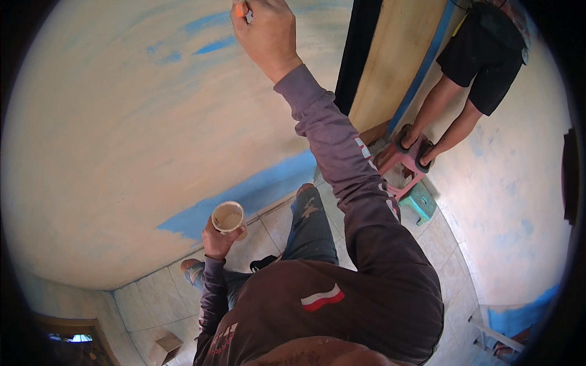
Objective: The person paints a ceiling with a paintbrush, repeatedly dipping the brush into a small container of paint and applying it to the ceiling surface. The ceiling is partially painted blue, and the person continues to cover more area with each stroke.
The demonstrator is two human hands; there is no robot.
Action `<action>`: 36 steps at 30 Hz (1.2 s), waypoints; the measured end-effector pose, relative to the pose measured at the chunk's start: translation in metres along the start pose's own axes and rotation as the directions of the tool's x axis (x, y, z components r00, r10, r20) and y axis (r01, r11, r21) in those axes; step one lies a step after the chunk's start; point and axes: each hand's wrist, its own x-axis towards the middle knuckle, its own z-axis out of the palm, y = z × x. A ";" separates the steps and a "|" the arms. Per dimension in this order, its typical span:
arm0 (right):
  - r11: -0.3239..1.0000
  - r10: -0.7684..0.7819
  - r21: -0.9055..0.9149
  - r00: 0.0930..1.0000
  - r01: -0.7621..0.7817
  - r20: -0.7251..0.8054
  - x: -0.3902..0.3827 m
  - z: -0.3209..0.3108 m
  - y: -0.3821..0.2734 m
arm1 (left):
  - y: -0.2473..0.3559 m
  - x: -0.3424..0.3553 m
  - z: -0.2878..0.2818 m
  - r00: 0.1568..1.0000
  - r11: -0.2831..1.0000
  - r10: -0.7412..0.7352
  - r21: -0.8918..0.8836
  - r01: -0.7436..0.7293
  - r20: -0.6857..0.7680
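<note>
My right hand is raised at the top of the view, close to the wall. Its fingers are closed round a tool with an orange handle; the tool's working end is out of sight. Lower down, my left hand grips a small whitish cup with cream-coloured paint in it. Thin cream paint covers most of the wall. Blue streaks show left of my right hand, and a larger blue patch runs along the wall's foot.
At the right, a person in black shorts stands on a pink stool, beside a low green stool. A dark door frame edges the wall. A small box rests on the tiled floor; a metal frame stands lower right.
</note>
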 end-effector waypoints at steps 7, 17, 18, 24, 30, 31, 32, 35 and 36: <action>0.999 0.032 0.020 0.990 -0.029 -0.134 0.009 -0.049 0.043 | -0.007 -0.001 0.003 1.000 0.997 0.008 -0.077 -0.008 -0.007; 0.930 0.114 -0.315 0.963 -0.190 -0.243 0.025 -0.105 0.188 | -0.001 0.001 0.003 1.000 0.998 0.008 -0.063 -0.009 -0.006; 0.917 0.098 -0.355 0.965 -0.182 -0.241 0.027 -0.100 0.188 | -0.002 0.000 0.003 1.000 0.998 0.002 -0.059 -0.003 -0.010; 0.863 0.121 -0.494 0.993 -0.107 -0.003 0.049 -0.074 0.178 | 0.002 -0.001 0.004 1.000 0.998 -0.006 -0.055 0.005 -0.022; 0.943 -0.080 -0.327 0.996 0.062 -0.041 0.043 -0.017 0.120 | 0.001 -0.004 0.000 0.998 0.996 -0.056 -0.073 0.057 0.024; 0.949 -0.069 -0.310 0.998 0.061 -0.016 0.043 -0.013 0.110 | 0.002 -0.004 0.000 0.998 0.995 -0.053 -0.079 0.055 0.027; 0.952 -0.070 -0.300 0.997 0.060 -0.022 0.043 -0.009 0.101 | 0.002 -0.003 0.000 0.998 0.995 -0.055 -0.086 0.058 0.027; 0.968 -0.074 -0.244 0.997 0.065 -0.029 0.044 -0.003 0.074 | 0.003 -0.004 0.001 0.998 0.994 -0.063 -0.084 0.065 0.019; 0.973 -0.080 -0.217 0.997 0.073 -0.023 0.045 -0.005 0.065 | 0.004 -0.003 0.001 0.998 0.996 -0.060 -0.072 0.061 0.017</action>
